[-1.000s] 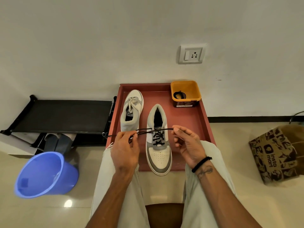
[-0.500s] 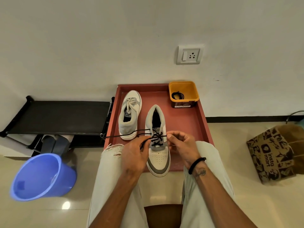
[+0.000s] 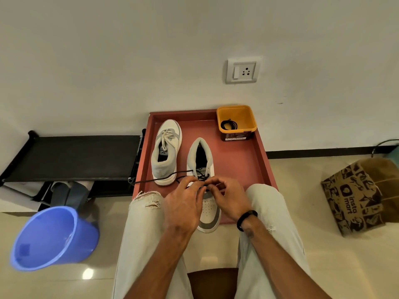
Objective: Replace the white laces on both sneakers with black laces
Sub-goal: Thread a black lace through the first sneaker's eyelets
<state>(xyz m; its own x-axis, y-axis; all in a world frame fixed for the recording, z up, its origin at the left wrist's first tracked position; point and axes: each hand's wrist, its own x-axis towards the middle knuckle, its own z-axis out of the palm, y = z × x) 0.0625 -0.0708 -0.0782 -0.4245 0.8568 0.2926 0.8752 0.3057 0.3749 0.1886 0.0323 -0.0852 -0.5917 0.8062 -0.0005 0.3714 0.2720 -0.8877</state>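
Two white-and-grey sneakers sit on a red tray point(image 3: 244, 160). The left sneaker point(image 3: 165, 152) has white laces tied. The right sneaker point(image 3: 205, 203) carries a black lace point(image 3: 164, 178) crossed through its eyelets, one end trailing left over the tray's edge. My left hand point(image 3: 183, 203) and my right hand point(image 3: 228, 197) meet over this shoe's lacing, fingers curled and pinching the black lace. They hide the middle of the shoe. A second black lace point(image 3: 229, 124) lies coiled in an orange tub point(image 3: 244, 129) at the tray's back right.
A blue bucket point(image 3: 51, 238) stands on the floor at the left. A black shoe rack point(image 3: 73, 157) is behind it against the wall. A printed paper bag point(image 3: 358, 195) stands at the right. My knees flank the tray's near edge.
Both hands have come together from the sides of the shoe to its middle, drawing the black lace ends in. The stretched lace span between them has closed up.
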